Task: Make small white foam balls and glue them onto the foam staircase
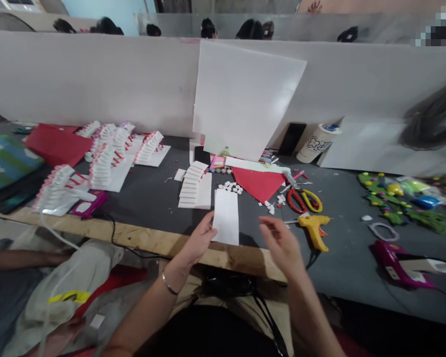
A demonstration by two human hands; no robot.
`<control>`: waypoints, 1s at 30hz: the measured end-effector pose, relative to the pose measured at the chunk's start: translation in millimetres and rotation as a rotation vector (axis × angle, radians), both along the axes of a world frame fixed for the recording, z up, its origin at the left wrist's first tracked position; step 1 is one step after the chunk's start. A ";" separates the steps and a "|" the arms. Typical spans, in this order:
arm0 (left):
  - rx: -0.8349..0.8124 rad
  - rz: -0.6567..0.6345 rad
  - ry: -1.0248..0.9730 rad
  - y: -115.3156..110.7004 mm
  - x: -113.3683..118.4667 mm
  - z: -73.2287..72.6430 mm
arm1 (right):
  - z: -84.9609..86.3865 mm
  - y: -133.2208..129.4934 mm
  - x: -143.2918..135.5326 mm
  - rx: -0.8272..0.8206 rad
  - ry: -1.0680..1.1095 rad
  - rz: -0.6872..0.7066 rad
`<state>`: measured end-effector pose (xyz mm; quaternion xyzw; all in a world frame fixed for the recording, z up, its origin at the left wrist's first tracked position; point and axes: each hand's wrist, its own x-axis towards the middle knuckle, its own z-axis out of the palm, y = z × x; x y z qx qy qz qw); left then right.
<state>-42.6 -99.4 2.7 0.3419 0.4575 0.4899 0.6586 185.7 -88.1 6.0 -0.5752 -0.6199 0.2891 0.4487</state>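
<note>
One plain white rectangular card (226, 218) was pinched in L hand (200, 239); R hand (282, 245), loosely spread, looked empty. Prob. positioning step; next move called for steady L grip.

Here's the plain white rectangular card (226, 218), smooth and stiff-looking, just below centre at six o'clock, long sides running roughly twelve to six! Left-hand fingers (209, 231) pinch its edge low down, around eight o'clock; its six-o'clock end sits near the surface's (152, 198) front edge.
</note>
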 end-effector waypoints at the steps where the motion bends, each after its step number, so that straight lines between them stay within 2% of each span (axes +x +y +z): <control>1: 0.019 -0.009 -0.012 -2.6 2.6 1.5 | -2.9 -2.8 -21.8 0.036 -0.032 0.082; 4: 0.035 -0.017 -0.109 -7.1 9.1 3.8 | -9.2 -4.7 -60.0 0.156 -0.148 0.168; 8: -0.038 0.000 -0.240 -5.7 10.6 0.9 | -12.9 -3.9 -64.3 0.198 -0.209 0.216; 15: -0.056 0.015 -0.084 -7.4 8.1 -5.4 | -16.5 -14.6 -59.5 0.131 -0.142 0.309; 23: -0.013 0.000 -0.035 -7.2 7.2 -9.1 | -24.3 -16.9 -58.5 0.135 -0.132 0.328; 27: 0.015 0.007 0.011 -6.1 7.8 -9.5 | -21.2 -19.0 -58.5 0.097 -0.069 0.347; 30: 0.092 0.015 0.174 -5.6 9.0 -7.8 | -14.8 -23.0 -59.8 0.014 0.037 0.357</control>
